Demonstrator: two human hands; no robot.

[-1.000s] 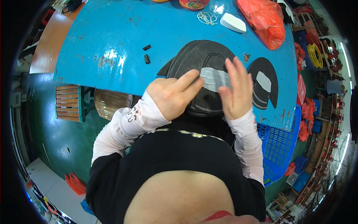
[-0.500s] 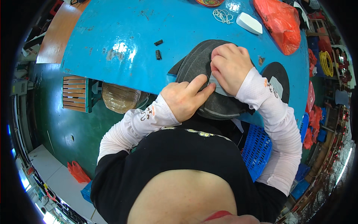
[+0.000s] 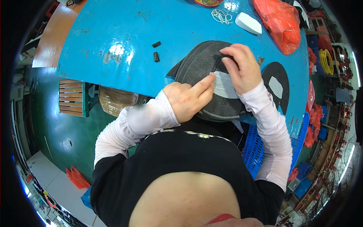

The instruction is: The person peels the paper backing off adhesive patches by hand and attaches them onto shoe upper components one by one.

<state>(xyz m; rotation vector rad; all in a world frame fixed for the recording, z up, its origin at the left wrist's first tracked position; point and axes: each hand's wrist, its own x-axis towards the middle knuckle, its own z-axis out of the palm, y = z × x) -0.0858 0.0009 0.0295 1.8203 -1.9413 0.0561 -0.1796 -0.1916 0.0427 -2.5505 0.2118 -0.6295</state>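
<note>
Hands — left hand [image 3: 188,99], right hand [image 3: 241,66] — press white label [image 3: 224,85] onto dark felt piece [image 3: 204,64].

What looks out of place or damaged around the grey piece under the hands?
Little stands out. The blue table has worn, scraped patches in its paint, and two small black bits lie loose. The white label sits flat on the grey felt piece under both hands.
</note>
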